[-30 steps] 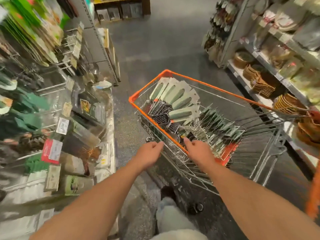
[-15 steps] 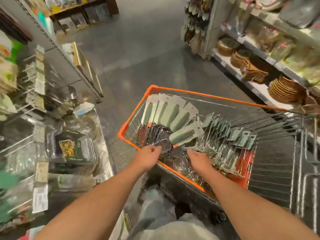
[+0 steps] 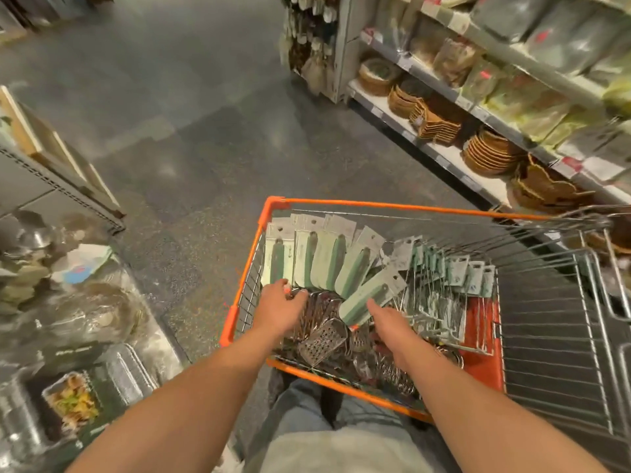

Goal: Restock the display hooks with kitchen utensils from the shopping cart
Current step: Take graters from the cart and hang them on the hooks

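An orange-rimmed wire shopping cart (image 3: 375, 207) stands in front of me. Inside lie several green-handled utensils on pale cards (image 3: 324, 264), a heap of small metal graters (image 3: 322, 339) and a row of carded wire utensils (image 3: 444, 295). My left hand (image 3: 278, 310) reaches into the cart over the graters, its fingers bent down at the lowest green card. My right hand (image 3: 389, 322) is inside the cart too, fingers extended beside a tilted green-handled card (image 3: 372, 295). Neither hand visibly holds anything. No display hooks show clearly in this view.
Shelves on the right (image 3: 444, 155) carry stacked woven baskets and plates (image 3: 488, 153). A low display on the left (image 3: 85, 336) holds plastic-wrapped goods. Grey aisle floor (image 3: 191, 138) lies beyond the cart. A second wire cart section (image 3: 563, 353) adjoins on the right.
Both hands have moved from the cart's near rim down into the basket among the utensils. The view has swung right, away from the left display.
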`<state>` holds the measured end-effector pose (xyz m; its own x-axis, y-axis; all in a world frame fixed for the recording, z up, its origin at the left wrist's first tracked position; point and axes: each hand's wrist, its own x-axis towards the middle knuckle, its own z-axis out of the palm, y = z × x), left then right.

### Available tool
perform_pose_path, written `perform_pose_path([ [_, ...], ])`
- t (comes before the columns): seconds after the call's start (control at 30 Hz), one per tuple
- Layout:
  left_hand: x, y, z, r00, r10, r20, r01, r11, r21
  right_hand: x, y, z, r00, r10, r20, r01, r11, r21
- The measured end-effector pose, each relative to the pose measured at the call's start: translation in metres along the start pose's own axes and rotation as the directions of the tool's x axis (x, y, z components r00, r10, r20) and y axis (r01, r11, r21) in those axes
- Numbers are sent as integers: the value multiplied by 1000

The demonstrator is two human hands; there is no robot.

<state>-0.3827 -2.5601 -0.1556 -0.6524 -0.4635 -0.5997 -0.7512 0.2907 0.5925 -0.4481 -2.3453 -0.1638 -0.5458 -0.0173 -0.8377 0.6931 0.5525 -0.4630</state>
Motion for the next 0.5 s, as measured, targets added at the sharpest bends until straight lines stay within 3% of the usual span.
perform_pose_path([
  [0.2, 33, -9, 2, 989, -71, -128, 62, 996, -71, 34, -1, 21, 990, 126, -64, -109, 969, 221],
  [0.33, 50, -16, 5, 977, -199, -74, 178, 959, -221, 54, -5, 32, 985, 95, -146, -52, 960, 275],
  [0.5, 56, -15, 0, 967, -221, -129, 190, 957, -220, 59, -21, 33, 987, 44, -156, 12, 940, 342],
])
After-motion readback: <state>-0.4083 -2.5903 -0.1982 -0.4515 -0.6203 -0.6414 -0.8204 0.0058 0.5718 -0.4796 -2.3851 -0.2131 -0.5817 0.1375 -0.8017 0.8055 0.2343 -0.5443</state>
